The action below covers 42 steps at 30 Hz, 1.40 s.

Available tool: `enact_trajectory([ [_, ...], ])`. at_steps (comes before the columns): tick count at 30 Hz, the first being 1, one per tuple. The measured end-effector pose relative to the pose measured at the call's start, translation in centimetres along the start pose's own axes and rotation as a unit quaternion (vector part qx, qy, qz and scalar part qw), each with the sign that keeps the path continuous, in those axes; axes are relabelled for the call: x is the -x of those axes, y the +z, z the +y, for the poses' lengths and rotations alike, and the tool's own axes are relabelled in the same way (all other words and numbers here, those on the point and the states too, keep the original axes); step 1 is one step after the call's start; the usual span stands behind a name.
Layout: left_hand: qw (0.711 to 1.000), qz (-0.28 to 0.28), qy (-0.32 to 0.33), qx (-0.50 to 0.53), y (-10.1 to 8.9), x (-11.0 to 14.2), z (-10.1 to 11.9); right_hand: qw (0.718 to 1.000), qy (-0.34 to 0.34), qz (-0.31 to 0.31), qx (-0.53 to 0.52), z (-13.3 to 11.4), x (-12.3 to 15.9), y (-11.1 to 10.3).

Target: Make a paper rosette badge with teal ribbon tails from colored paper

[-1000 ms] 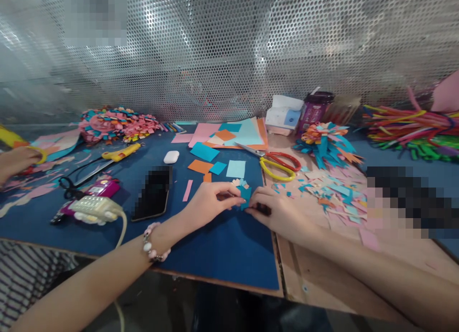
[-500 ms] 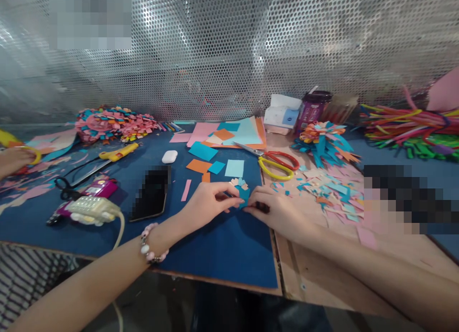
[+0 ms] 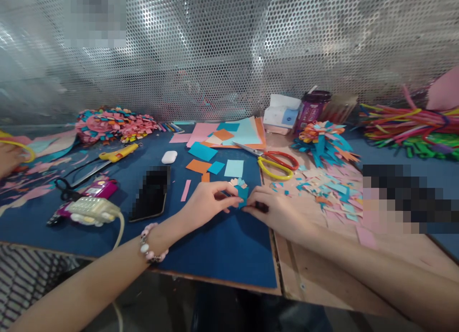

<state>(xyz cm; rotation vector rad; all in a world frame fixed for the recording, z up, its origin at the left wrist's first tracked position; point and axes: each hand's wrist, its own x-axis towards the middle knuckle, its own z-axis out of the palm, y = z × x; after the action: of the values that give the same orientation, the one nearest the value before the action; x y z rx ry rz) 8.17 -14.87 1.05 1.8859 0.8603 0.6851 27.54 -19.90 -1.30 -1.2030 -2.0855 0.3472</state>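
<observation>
A small blue paper piece [image 3: 243,196] with pale peach and light-blue petal-like tips at its top is pinched between both hands near the blue tabletop. My left hand [image 3: 208,198], closed, grips its left side with thumb and fingers; a beaded bracelet [image 3: 145,248] circles that wrist. My right hand [image 3: 274,210] pinches its lower right edge, fingers curled. Just beyond the hands lie a light-blue paper square [image 3: 234,168], an orange piece [image 3: 198,166] and a blue piece [image 3: 216,168]. Scissors [image 3: 276,164] with red and yellow handles rest open-bladed behind my right hand.
A phone [image 3: 152,193], a white earbud case [image 3: 169,157] and a power strip [image 3: 93,208] with a cord lie on the left, by a yellow-handled tool [image 3: 120,152]. Paper scraps [image 3: 337,188] cover the right board. Another person's hand [image 3: 10,157] holds yellow-handled scissors at far left.
My hands stay almost in place on the blue paper piece. At far left, the other person's hand has shifted slightly left and down.
</observation>
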Motion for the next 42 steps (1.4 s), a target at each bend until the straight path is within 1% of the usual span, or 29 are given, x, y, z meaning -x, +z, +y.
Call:
enact_trajectory([
  [9,1.000,-0.001,-0.010,0.000,-0.1,0.1,0.4,1.000,0.011,-0.001,0.001,0.1,0.1,0.1],
  [12,1.000,0.002,-0.008,-0.003,-0.1,0.1,0.4,1.000,0.016,-0.004,-0.003,-0.2,0.0,-0.1],
  [14,1.000,0.001,-0.007,0.000,-0.1,0.1,0.4,0.999,0.027,0.011,-0.016,-0.7,-0.1,-0.6],
  [17,1.000,-0.001,-0.013,0.008,0.0,0.0,0.3,0.994,0.051,0.080,-0.049,-1.9,-0.2,-1.5],
  [19,1.000,0.002,-0.019,0.010,0.1,0.0,0.3,0.988,0.055,0.123,-0.079,-2.9,-0.3,-2.0],
  [20,1.000,0.005,-0.022,0.011,0.2,0.0,0.3,0.985,0.054,0.135,-0.095,-3.3,-0.4,-2.1],
  [23,0.999,0.017,-0.027,0.012,0.2,0.0,0.3,0.981,0.049,0.141,-0.126,-4.2,-0.7,-2.0],
  [26,0.999,0.029,-0.019,-0.006,0.3,0.1,0.3,0.981,0.059,0.141,-0.117,-4.6,-1.1,-1.5],
  [29,0.999,0.039,-0.011,-0.003,0.3,0.2,0.3,0.979,0.072,0.156,-0.109,-4.6,-1.4,-1.2],
  [33,0.999,0.031,-0.003,0.014,0.4,0.2,0.1,0.977,0.066,0.171,-0.106,-4.6,-1.6,-1.0],
  [42,1.000,0.025,0.007,0.005,0.4,0.1,-0.2,0.977,0.060,0.185,-0.092,-4.3,-1.5,-0.9],
])
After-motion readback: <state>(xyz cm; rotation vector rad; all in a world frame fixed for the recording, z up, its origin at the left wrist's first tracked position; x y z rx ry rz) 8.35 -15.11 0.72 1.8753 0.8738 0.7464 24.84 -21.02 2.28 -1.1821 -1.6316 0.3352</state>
